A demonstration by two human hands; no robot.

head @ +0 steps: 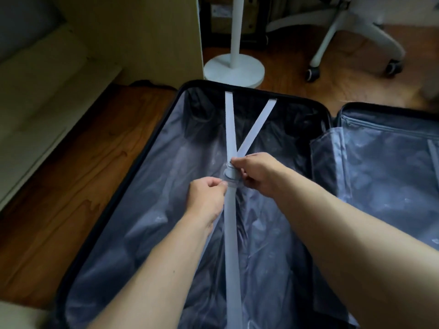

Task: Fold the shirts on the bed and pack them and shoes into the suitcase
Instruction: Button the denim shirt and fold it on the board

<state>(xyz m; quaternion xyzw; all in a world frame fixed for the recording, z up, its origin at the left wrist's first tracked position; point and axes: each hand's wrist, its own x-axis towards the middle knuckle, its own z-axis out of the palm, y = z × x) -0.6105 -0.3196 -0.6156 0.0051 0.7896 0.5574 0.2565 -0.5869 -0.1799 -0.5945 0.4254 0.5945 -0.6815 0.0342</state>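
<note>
Fingers: on my left hand [208, 195] they curl in and pinch the near strap [231, 233] just below the buckle [230, 177]; on my right hand [255, 173] they curl round the buckle's right side, thumb on top.
Step in hand: I judge I am unclipping the straps so the suitcase [152, 148] can take the load.
How to do it well: squeeze both sides of the buckle at once, hold the near strap steady, then lay the strap halves out over the rims so they don't get buried.
Task things: suitcase lies open on the floor [71, 176], its left half lined with crinkled plastic, nothing packed; no shirts or shoes in view.
Surface: dark wood floor.
Room: pale bed edge [35, 96] at far left, white stand base [234, 70] just beyond the suitcase, office chair [344, 34] at far right.
</note>
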